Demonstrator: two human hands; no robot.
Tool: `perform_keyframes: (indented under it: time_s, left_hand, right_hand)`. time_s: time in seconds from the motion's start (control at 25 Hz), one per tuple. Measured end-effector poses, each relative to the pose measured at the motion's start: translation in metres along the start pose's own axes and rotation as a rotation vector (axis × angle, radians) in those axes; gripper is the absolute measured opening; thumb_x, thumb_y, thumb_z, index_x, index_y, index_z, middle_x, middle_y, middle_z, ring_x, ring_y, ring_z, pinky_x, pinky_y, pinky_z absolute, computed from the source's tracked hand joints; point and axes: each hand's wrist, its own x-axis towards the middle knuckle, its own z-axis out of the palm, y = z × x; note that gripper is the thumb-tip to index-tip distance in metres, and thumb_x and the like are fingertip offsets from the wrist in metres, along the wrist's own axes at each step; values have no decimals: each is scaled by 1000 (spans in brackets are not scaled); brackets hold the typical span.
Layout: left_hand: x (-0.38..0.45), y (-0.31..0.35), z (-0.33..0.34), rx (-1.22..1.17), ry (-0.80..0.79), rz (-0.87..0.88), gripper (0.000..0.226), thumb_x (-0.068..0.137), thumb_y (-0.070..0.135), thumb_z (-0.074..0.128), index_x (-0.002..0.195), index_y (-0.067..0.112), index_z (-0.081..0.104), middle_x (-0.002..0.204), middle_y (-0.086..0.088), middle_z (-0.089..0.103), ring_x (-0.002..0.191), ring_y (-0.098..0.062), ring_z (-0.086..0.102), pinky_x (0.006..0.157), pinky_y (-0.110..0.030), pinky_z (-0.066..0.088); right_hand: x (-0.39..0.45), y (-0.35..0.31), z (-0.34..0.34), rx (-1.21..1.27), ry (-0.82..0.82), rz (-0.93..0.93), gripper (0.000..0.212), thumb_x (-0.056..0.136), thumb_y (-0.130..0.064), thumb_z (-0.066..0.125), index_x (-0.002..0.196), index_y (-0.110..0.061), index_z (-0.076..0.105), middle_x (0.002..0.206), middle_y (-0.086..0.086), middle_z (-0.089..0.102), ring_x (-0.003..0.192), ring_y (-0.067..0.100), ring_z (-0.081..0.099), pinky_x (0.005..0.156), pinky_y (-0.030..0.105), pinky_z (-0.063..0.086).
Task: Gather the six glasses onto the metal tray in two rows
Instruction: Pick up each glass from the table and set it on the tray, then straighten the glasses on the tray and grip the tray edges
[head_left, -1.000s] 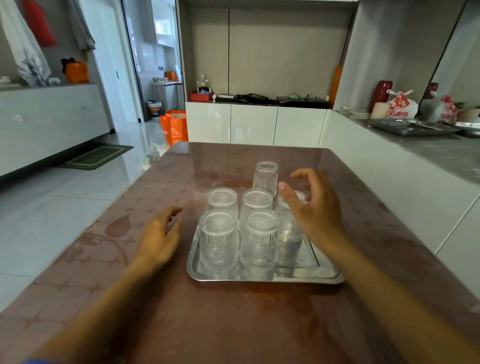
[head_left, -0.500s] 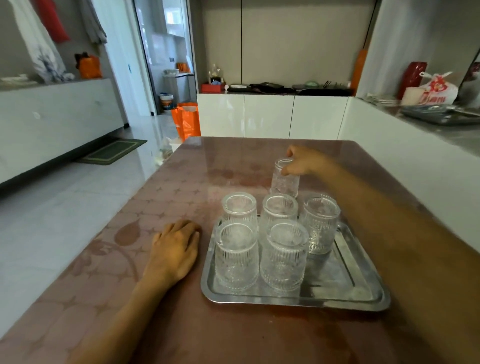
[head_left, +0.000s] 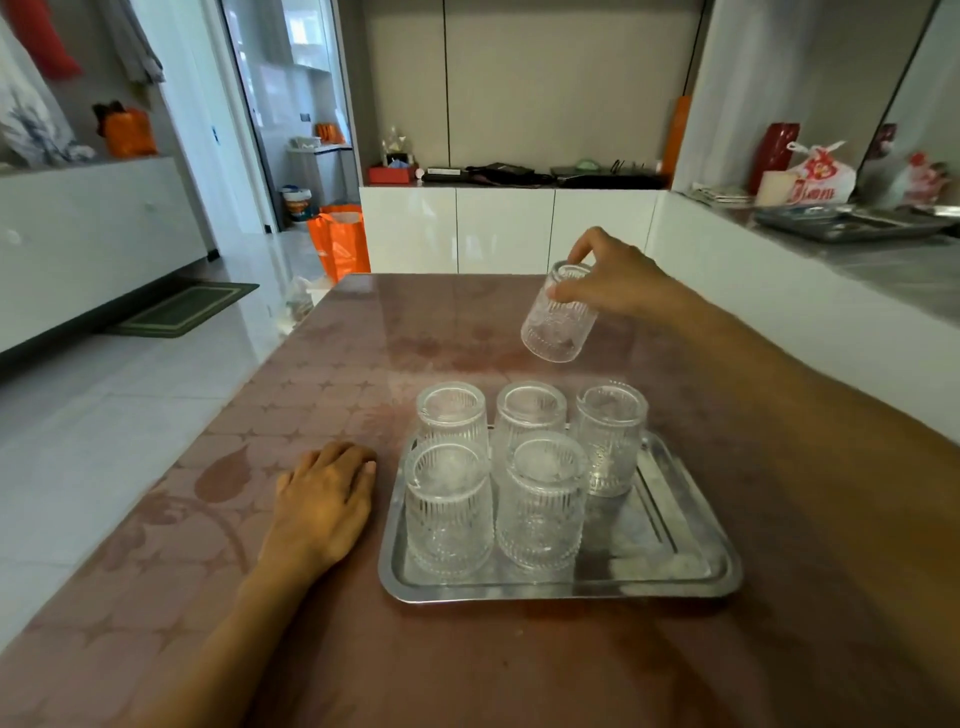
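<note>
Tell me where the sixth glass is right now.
The sixth glass is tilted in the right hand, above the table, beyond the metal tray.

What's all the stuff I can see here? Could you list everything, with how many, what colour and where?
Metal tray: one, silver, on the table near the person.
Glasses on the tray: five, clear and ribbed, upside down, three behind, two in front.
Lifted glass: one, clear, tilted in the air beyond the tray.
Table: one, reddish-brown, patterned.
Orange bag: one, on the floor past the table.
Mat: one, green, on the floor at left.
Second tray: one, grey, on the counter at right.
Left hand: flat on the table, beside the tray.
Right hand: gripping the lifted glass.
</note>
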Motion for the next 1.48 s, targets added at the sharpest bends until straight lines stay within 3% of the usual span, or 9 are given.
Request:
perform_keyframes:
  time_s: [0.12, 0.28, 0.4, 0.6, 0.84, 1.04, 1.16, 1.32, 1.48]
  left_hand:
    - [-1, 4, -8, -102, -2, -52, 39, 100, 41, 33, 107, 22, 65, 115, -2, 65, 102, -26, 57, 94, -48, 43]
    - [-16, 22, -27, -414, 66, -130, 26, 98, 27, 47, 86, 14, 66, 81, -10, 70, 76, -32, 63, 77, -49, 52]
    - [-35, 25, -37, -442, 76, -232, 11, 91, 18, 58, 95, 16, 68, 79, -4, 69, 74, -27, 66, 66, -35, 51]
    - [-71, 44, -41, -510, -147, -164, 11, 87, 22, 67, 95, 28, 68, 78, 10, 69, 62, 1, 63, 50, -8, 41]
    - [-76, 51, -46, -548, -160, -89, 28, 83, 9, 70, 83, 36, 64, 71, 3, 65, 62, -9, 55, 53, -7, 43]
    - [-67, 37, -49, -508, -237, -78, 32, 73, 24, 81, 92, 42, 62, 86, 12, 67, 78, -7, 62, 60, -11, 45]
    - [-47, 25, -54, -469, -445, 0, 99, 58, 42, 90, 140, 39, 34, 129, 19, 50, 113, -1, 49, 91, -19, 43]
    - [-6, 28, -50, -486, -734, 74, 147, 48, 45, 94, 147, 45, -14, 143, 30, 18, 137, -3, 15, 117, -35, 17]
    - [24, 22, -39, -337, -744, 126, 142, 41, 56, 92, 139, 62, -10, 152, 30, 16, 144, -8, 13, 120, -37, 14]
  right_hand:
    - [-59, -5, -58, 170, 200, -17, 65, 52, -66, 79, 99, -30, 54, 95, -2, 66, 79, 17, 63, 66, 37, 53]
    - [-148, -3, -82, 259, 189, -34, 62, 45, -73, 77, 89, -35, 55, 93, -6, 69, 79, 16, 68, 61, 39, 59]
    - [-191, 12, -61, 145, 165, -39, 58, 49, -71, 77, 87, -33, 55, 86, -11, 65, 73, 8, 62, 52, 26, 48]
    - [-213, 30, 0, 45, 44, 13, 52, 55, -58, 81, 87, -30, 51, 83, -9, 63, 70, 13, 59, 57, 32, 49]
    - [-212, 48, 33, 127, 178, -71, 57, 49, -70, 70, 83, -29, 50, 64, -13, 54, 52, 5, 44, 49, 27, 35]
    - [-206, 82, 29, 483, 31, -25, 90, 41, -66, 86, 119, -44, 48, 126, -13, 57, 110, 10, 59, 83, 21, 48]
    - [-196, 112, 14, 366, -323, 8, 138, 39, -64, 91, 152, -39, 15, 160, -9, 26, 142, 17, 30, 112, 37, 33]
    - [-169, 118, 22, 213, -636, -41, 146, 51, -53, 93, 154, -40, -10, 161, -20, 2, 147, 12, 11, 116, 34, 22]
    - [-151, 126, 29, 262, -698, -78, 141, 56, -46, 94, 153, -45, -9, 162, -19, 7, 146, 8, 11, 113, 25, 22]
